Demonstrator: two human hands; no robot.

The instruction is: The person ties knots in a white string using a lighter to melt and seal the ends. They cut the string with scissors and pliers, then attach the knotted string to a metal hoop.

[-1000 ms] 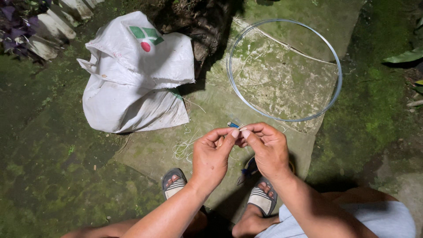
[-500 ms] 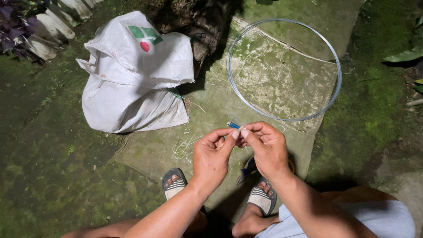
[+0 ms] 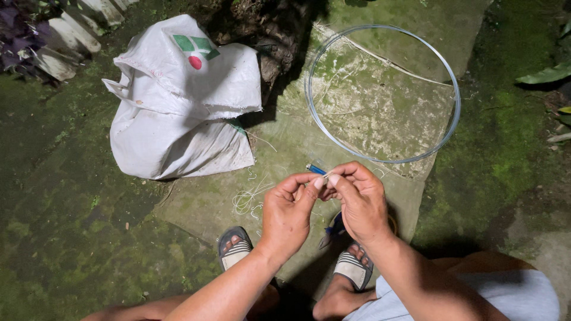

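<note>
My left hand (image 3: 288, 214) and my right hand (image 3: 357, 199) meet fingertip to fingertip above my sandalled feet (image 3: 235, 249). Between the pinched fingers runs a thin pale line that is hard to make out. A small blue object (image 3: 315, 169) shows just past my fingertips; whether it lies on the ground or is held I cannot tell. A large clear hoop (image 3: 455, 113) of coiled line lies on the mossy concrete slab (image 3: 369, 113) beyond my hands. Loose white line (image 3: 247, 199) is tangled on the slab left of my hands.
A white woven sack (image 3: 178, 107) slumps on the ground at the upper left. Mossy ground (image 3: 71, 220) surrounds the slab. Green leaves (image 3: 547, 74) reach in from the right edge, pale tiles (image 3: 71, 41) and purple plants (image 3: 18, 35) sit at the top left.
</note>
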